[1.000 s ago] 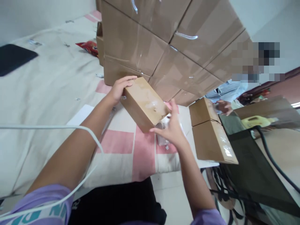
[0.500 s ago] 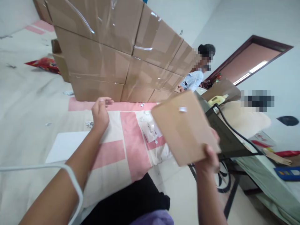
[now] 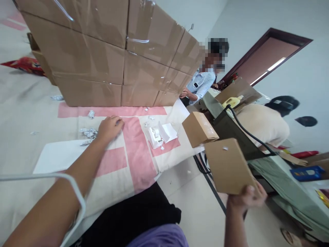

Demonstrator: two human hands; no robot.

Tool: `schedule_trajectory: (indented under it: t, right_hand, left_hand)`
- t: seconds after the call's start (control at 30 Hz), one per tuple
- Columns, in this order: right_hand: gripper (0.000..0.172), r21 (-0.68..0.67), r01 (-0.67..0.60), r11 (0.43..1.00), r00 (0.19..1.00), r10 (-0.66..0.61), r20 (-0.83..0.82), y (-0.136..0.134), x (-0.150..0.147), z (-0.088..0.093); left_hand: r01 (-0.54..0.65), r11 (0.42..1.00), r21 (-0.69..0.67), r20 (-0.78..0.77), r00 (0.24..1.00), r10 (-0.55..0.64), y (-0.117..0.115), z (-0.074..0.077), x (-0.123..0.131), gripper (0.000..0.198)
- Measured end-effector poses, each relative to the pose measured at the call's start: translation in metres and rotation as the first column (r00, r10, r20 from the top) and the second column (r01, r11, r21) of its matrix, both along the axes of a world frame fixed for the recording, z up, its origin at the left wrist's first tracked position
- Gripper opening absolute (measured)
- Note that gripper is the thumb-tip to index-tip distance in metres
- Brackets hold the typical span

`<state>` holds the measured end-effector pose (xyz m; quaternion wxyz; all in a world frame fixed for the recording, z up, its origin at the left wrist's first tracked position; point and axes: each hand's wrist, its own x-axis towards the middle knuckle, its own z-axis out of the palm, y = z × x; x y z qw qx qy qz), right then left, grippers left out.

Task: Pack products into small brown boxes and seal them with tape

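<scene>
Your R hand (image 3: 248,199) holds a cardboard box (image 3: 224,169) (white bit (image 3: 225,148) on it); your L hand (image 3: 109,129), loosely bent, is nr crumpled paper (image 3: 88,132), can't tell if gripping anything.

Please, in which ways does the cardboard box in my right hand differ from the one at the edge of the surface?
The held box is up in your right hand, while the other box rests at the edge of the surface. The held box shows a small white label; the other box shows none on its visible sides. Both are brown cardboard.
</scene>
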<state>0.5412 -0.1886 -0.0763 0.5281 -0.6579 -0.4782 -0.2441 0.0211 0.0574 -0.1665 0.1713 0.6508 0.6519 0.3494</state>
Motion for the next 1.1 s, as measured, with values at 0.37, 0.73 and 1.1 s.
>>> schedule_trajectory:
  t: [0.37, 0.73, 1.1]
  right_hand:
    - [0.053, -0.012, -0.125, 0.992, 0.976, 0.126, 0.176, 0.176, 0.006, -0.047]
    - [0.058, 0.003, -0.032, 0.999, 0.981, 0.031, 0.191, 0.187, 0.005, -0.057]
    - [0.056, -0.130, -0.092, 0.987, 0.966, 0.120, 0.228, 0.194, 0.016, -0.046]
  left_hand:
    - [0.030, 0.998, 0.057, -0.150, 0.988, -0.021, 0.004, -0.007, -0.001, 0.035]
    - [0.032, 0.999, -0.016, -0.170, 0.985, -0.034, 0.004, -0.005, 0.000, 0.038]
    - [0.030, 0.999, 0.012, -0.207, 0.978, -0.026, 0.000, -0.005, 0.000, 0.033]
